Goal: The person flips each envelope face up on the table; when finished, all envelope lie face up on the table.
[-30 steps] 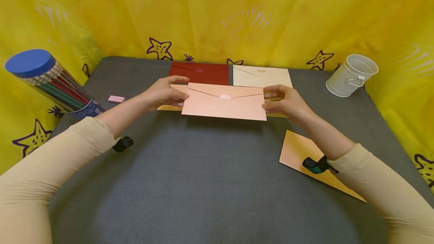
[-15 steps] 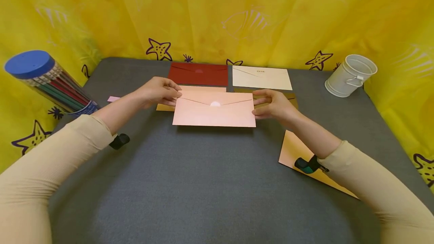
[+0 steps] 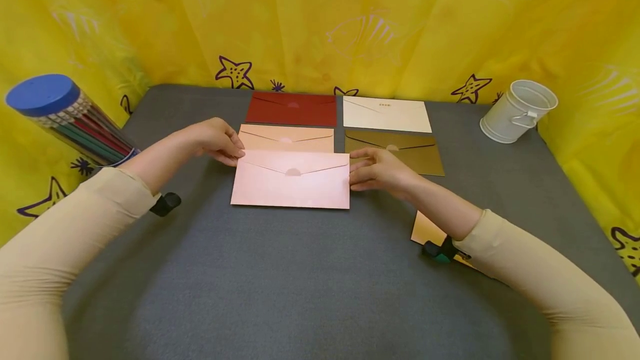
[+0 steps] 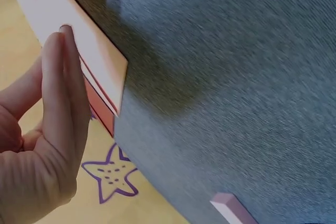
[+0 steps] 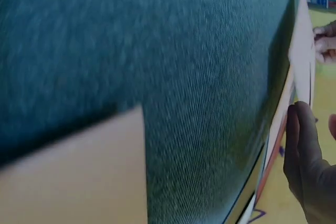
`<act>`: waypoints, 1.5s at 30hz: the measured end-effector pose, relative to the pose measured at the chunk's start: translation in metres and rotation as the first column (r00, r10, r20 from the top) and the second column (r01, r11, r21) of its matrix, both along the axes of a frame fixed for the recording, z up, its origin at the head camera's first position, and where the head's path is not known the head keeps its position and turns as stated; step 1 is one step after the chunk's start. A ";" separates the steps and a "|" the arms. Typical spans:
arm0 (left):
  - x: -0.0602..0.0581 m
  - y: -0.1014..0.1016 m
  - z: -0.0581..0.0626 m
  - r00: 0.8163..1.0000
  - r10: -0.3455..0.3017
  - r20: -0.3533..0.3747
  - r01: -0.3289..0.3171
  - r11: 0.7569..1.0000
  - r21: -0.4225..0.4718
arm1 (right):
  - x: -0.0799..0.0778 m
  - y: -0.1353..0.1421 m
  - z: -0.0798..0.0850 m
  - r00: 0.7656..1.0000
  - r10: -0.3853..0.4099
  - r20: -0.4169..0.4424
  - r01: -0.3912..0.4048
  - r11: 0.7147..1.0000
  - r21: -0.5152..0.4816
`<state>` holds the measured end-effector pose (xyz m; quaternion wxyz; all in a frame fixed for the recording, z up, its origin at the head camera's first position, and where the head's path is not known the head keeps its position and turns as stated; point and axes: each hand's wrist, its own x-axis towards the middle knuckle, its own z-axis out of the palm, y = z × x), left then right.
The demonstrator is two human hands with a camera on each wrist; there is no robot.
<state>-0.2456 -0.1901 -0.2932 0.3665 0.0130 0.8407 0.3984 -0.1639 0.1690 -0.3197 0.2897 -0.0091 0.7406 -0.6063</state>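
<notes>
A pale pink envelope, its flap fastened with a round sticker, spans my two hands in the head view, flap side up. My left hand pinches its upper left corner. At its right edge, my right hand holds it with the fingertips. Behind it lies a peach envelope, its lower part covered in this view. A gold envelope lies beyond my right fingers. In the left wrist view the pink envelope casts a shadow on the table.
A red envelope and a cream envelope lie along the back. An orange envelope is partly under my right forearm. A blue-lidded pencil tub stands left, a white metal pail right. A pink eraser lies on the table.
Both hands have moved left and toward me, lowering the pink envelope nearer the table. The peach and gold envelopes have come into fuller view behind it.
</notes>
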 end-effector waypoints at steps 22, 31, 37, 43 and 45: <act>-0.006 -0.015 -0.007 0.982 -0.099 0.163 0.124 0.981 -0.149 | 0.003 -0.016 -0.007 0.983 0.126 0.137 -0.123 0.992 -0.032; -0.005 -0.012 -0.005 0.974 -0.144 0.177 0.177 0.966 -0.187 | 0.003 -0.017 -0.009 0.980 0.142 0.140 -0.142 0.990 -0.014; -0.003 -0.011 -0.002 0.972 -0.182 0.149 0.211 0.954 -0.214 | 0.009 -0.012 -0.003 0.982 0.155 0.105 -0.156 0.988 0.000; 0.004 0.007 0.006 0.968 -0.220 -0.118 0.182 0.946 -0.268 | 0.009 0.013 0.009 0.980 0.198 -0.019 -0.196 0.978 0.077; 0.007 0.023 0.008 0.949 -0.226 -0.219 0.155 0.941 -0.302 | 0.008 0.026 0.014 0.974 0.217 -0.071 -0.207 0.970 0.129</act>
